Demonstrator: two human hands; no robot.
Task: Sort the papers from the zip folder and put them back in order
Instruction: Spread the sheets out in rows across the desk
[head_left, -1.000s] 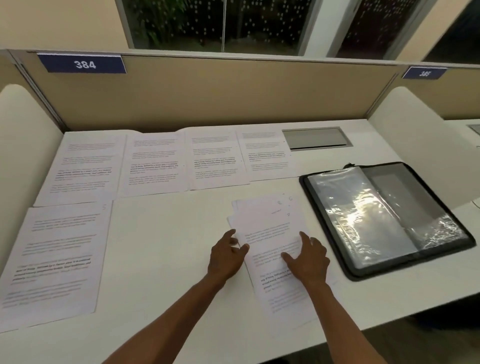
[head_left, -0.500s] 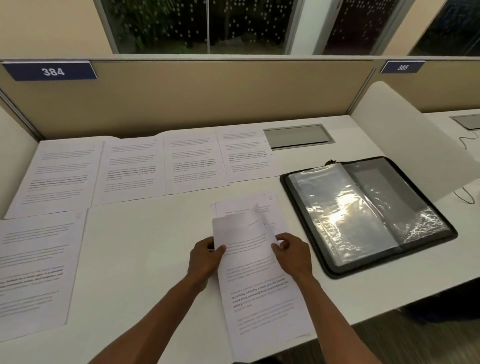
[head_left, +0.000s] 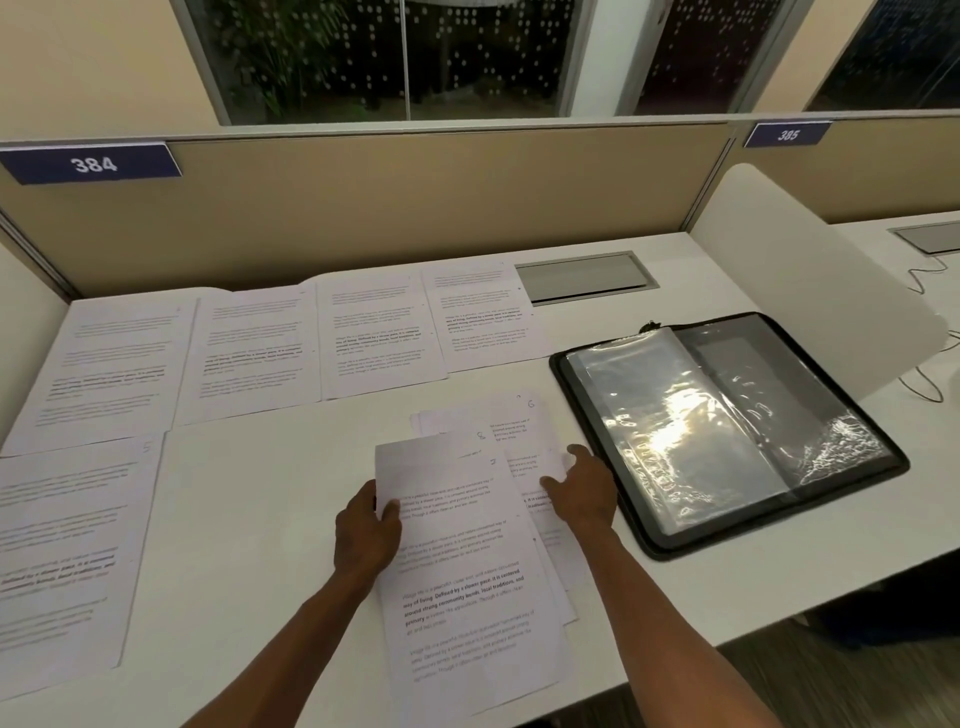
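Left hand fingers (head_left: 390, 512): thumb over the left edge of the top sheet (head_left: 467, 561), pinching it; half a second ago both hands held this sheet by its sides.
Right hand fingers (head_left: 558, 486): released from that sheet and now laid out straight on the unsorted pile (head_left: 524, 447) beneath, at centre frame.
Change: the top sheet has been drawn toward lower centre, uncovering handwritten numbers on the corners below; one reads 6, another looks like 8.
Meaning: likely the pile is being fanned to find the next number.
Sorted pages: a row of four sheets (head_left: 374, 332) along the upper left of the worktop (head_left: 249, 499), and a fifth sheet (head_left: 67, 561) at lower left, marked 5.
Zip folder (head_left: 727, 431): open flat at centre right, just beside the pile, plastic sleeves showing no paper.
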